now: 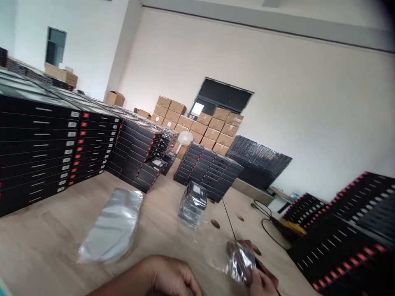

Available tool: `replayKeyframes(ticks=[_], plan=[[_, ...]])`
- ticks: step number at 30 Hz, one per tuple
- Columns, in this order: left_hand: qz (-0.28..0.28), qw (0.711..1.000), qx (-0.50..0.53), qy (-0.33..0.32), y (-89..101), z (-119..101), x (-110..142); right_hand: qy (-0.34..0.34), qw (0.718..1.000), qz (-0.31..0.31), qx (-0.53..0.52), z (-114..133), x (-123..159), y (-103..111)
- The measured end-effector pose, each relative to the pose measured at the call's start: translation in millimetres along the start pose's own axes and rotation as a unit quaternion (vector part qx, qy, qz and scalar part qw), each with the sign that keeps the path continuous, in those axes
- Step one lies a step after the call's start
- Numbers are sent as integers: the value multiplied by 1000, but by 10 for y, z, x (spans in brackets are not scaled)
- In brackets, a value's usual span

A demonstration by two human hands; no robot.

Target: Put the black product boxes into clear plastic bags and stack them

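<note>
My right hand (262, 283) is at the bottom right, its fingers pinching a small dark box in a clear plastic bag (240, 263); the bag's loose end spreads to the left. A dark red flat item (270, 274) lies under and beside it, mostly covered. At the bottom middle my left hand (174, 276) rests over the table with its fingers curled; the lower edge of the picture cuts it off, so anything inside is hidden. Left of it lies a pile of flat clear plastic bags (112, 224). Farther off, bagged dark boxes (194, 201) stand on the table.
Tall stacks of black boxes (37, 148) line the left side, with another stack (206, 168) at the back. More black boxes (336, 242) rise at the right. A black cable (267, 230) crosses the wooden table (160, 230). Cartons (212, 133) and a white fan (185, 138) stand behind.
</note>
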State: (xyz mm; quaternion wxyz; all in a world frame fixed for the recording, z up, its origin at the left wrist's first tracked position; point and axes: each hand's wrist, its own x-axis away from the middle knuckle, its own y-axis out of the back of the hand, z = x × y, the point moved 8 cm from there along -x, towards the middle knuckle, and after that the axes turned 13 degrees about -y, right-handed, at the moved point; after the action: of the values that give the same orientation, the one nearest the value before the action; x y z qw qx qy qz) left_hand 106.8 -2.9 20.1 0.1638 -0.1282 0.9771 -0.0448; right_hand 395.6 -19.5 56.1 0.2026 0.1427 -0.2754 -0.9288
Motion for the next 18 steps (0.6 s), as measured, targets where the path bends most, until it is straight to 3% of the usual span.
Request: replayKeyframes(ticks=[1,4,7,9,13,18], plan=[[2,999,29,-25,-20,-103,0,13,1000,4,-2,49,34,18],[-107,992,41,-50,186,-235,-6,109,993,44,-14,371,245,-27],[-228,974,-17,-2,460,-113,40,256,962,97,-19,753,660,-128],[-271,961,-49,26,567,-29,82,326,932,155,-10,921,985,-219],[-284,958,-30,23,575,-32,116,394,872,288,37,1067,1520,-402],[-277,960,-44,-5,581,-125,115,423,846,307,104,1060,1673,-492]])
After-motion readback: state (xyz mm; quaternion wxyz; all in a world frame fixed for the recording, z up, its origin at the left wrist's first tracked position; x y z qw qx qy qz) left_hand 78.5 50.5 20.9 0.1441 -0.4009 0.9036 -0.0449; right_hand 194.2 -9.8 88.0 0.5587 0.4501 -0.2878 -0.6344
